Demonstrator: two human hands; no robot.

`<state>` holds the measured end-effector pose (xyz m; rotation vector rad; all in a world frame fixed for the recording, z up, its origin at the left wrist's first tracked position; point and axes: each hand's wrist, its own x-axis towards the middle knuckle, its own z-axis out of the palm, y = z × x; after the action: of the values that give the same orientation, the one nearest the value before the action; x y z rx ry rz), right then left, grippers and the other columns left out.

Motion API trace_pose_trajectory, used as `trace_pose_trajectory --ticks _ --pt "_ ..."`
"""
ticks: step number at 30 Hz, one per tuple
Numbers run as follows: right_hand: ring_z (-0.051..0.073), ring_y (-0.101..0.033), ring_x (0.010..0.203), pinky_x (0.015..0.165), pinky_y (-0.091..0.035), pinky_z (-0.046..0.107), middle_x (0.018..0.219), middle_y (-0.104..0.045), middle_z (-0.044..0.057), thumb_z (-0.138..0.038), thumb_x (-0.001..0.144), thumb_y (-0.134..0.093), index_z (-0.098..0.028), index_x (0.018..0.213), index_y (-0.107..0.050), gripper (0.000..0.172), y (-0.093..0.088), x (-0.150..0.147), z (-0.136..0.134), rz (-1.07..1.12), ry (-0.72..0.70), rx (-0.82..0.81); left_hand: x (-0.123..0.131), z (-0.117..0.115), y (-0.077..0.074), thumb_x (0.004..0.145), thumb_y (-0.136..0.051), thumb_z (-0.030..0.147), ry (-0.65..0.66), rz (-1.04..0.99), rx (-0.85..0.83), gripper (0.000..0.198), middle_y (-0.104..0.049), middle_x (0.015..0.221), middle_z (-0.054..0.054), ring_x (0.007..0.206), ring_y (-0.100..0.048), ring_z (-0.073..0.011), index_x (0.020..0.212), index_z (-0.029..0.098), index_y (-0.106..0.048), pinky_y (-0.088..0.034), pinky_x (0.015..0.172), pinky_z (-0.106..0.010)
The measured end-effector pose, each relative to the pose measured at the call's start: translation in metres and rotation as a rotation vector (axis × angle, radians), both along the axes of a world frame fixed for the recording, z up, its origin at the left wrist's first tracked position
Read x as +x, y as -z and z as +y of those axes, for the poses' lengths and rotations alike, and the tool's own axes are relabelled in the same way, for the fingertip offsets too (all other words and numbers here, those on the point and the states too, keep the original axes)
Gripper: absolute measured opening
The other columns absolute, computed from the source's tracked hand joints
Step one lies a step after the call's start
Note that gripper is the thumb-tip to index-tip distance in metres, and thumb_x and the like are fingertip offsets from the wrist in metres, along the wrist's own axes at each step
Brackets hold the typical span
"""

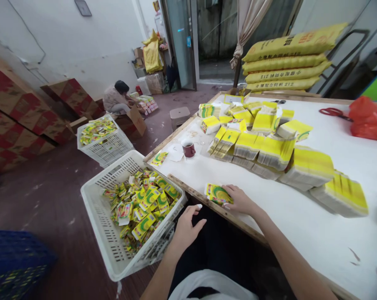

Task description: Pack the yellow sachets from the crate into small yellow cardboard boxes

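At the table's near edge: one yellow-and-green packet [216, 193] under the right hand [237, 199], left hand [188, 227] free

Just below the centre of the frame, the packet is found lying flat on the white-topped table [301, 221], close to its wooden edge. Its right end is covered by the fingers of the right hand; whether it is gripped or merely pressed cannot be told. Nothing is held by the left hand, which is placed just off the table edge with thumb and fingers spread apart; a white covering is seen on one fingertip.

Left of the hands, a white crate [97, 233] is noted, partly filled with loose packets [144, 208] of similar colouring. Above the hands, a dark red mug [189, 150] is set on the table, with another flat packet [159, 158] at the table's corner to its left. Right of the mug, yellow-topped stacks [272, 150] are arranged in uneven rows. At the right, red-handled scissors [334, 111] are placed beside a red plastic bag [370, 118].

Towards the upper right, yellow sacks [282, 64] are piled beyond the table. Left of centre, a second crate [111, 146] is filled with packets; behind it, a person [118, 98] is seen low down beside an open carton [135, 121]. Red-and-brown boxes [16, 112] are stacked at the left edge, and a blue crate [16, 258], blurred, is observed at the lower left.
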<state>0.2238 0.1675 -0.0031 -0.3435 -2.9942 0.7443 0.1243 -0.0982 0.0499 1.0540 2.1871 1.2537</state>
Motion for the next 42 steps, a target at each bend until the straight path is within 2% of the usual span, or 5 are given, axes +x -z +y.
trace_pose_trajectory --ticks 8,21,28,32,42 --pt "0.030 -0.052 0.097 0.088 -0.043 0.043 0.105 -0.060 0.015 -0.025 0.081 -0.062 -0.015 0.110 -0.063 0.030 0.001 0.022 -0.039 0.150 0.457 0.173 0.004 0.004 0.003 0.081 -0.063 0.026 0.030 -0.023 -0.010 0.036 -0.064 0.112 -0.006 0.096 -0.063 -0.0186 0.117 0.022 -0.060 -0.052 0.091 -0.039" --pt "0.028 -0.052 0.086 0.080 -0.044 0.041 0.089 -0.058 0.010 -0.015 0.081 -0.053 -0.020 0.093 -0.054 0.013 0.001 0.018 -0.060 0.277 0.529 0.164 0.014 0.007 0.006 0.080 -0.064 0.024 0.091 -0.077 0.019 0.034 -0.067 0.106 -0.004 0.092 -0.063 -0.0180 0.114 0.022 -0.062 -0.053 0.089 -0.038" --pt "0.021 -0.057 0.063 0.058 -0.041 0.031 0.074 -0.059 0.001 -0.028 0.080 -0.053 -0.023 0.093 -0.041 0.018 -0.032 0.025 -0.076 0.287 0.690 -0.310 0.015 0.016 0.016 0.068 -0.077 0.046 0.043 -0.412 0.152 0.066 -0.064 0.118 -0.013 0.102 -0.064 -0.0246 0.123 0.019 -0.054 -0.051 0.090 -0.044" --pt "0.016 -0.048 0.056 0.054 -0.037 0.027 0.064 -0.050 -0.004 -0.022 0.075 -0.054 -0.024 0.081 -0.042 0.014 -0.056 0.024 -0.112 0.338 0.378 -0.492 0.023 0.040 0.011 0.069 -0.052 0.081 -0.058 -0.631 0.555 0.081 -0.059 0.122 -0.015 0.116 -0.057 -0.0300 0.121 0.019 -0.052 -0.050 0.092 -0.045" --pt "0.013 -0.046 0.067 0.061 -0.042 0.024 0.077 -0.049 -0.003 -0.026 0.076 -0.064 -0.021 0.087 -0.049 0.018 -0.063 0.014 -0.164 0.445 0.260 -0.964 0.019 0.055 -0.007 0.082 -0.024 0.079 -0.423 -0.664 0.692 0.060 -0.042 0.065 0.001 0.059 -0.048 -0.0131 0.076 0.023 -0.044 -0.051 0.066 -0.030"
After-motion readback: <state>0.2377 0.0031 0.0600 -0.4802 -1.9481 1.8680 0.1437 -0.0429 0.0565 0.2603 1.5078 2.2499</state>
